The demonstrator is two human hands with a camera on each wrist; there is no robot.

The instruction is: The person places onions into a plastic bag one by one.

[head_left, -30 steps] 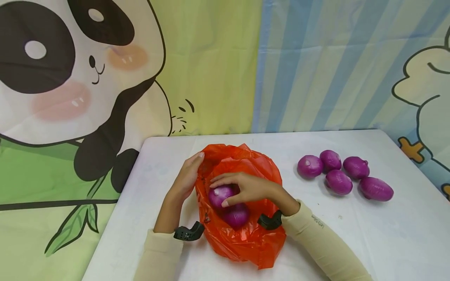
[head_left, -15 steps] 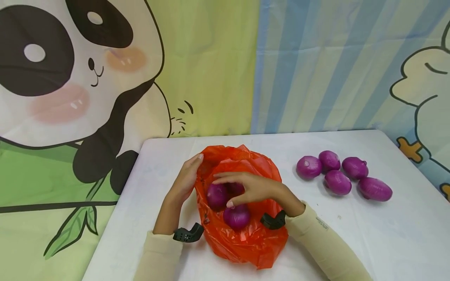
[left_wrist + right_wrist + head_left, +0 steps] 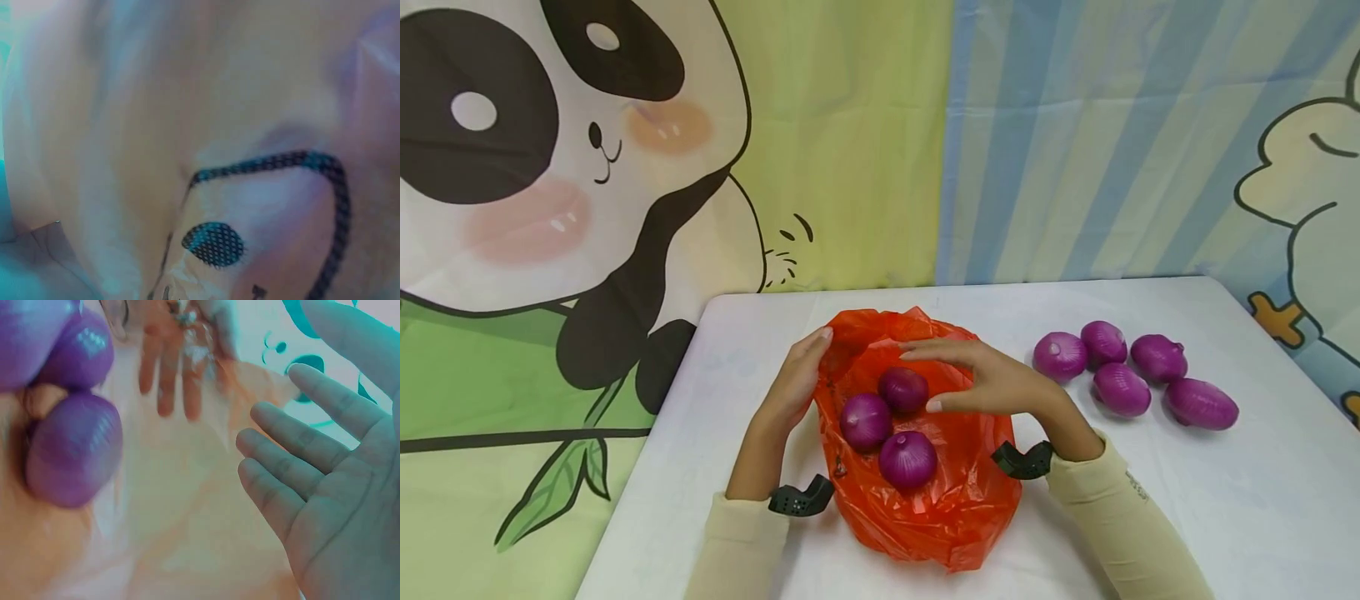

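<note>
Cloth printed with a panda [image 3: 647, 192] hung at the left, behind the white table [image 3: 745, 350]. Next came the left hand [image 3: 793, 379], set along the left wall of a red plastic bag [image 3: 966, 533]; its fingers lay straight, not curled, and showed through the film in the right wrist view, presumably because so limp a sheet would fold inward without a prop. Three purple onions [image 3: 866, 422] sat inside the bag, bunched toward its left half, perhaps where the slack film dipped. Over the bag's right part, the right hand [image 3: 1000, 379] hovered with its fingers spread and nothing in them, a gap wide enough, it seemed, to clear an onion's round sides. Farthest right, five loose onions [image 3: 1122, 389] lay grouped on the table, apart from the bag, probably so that they were within the right hand's reach without crowding the bag's mouth
</note>
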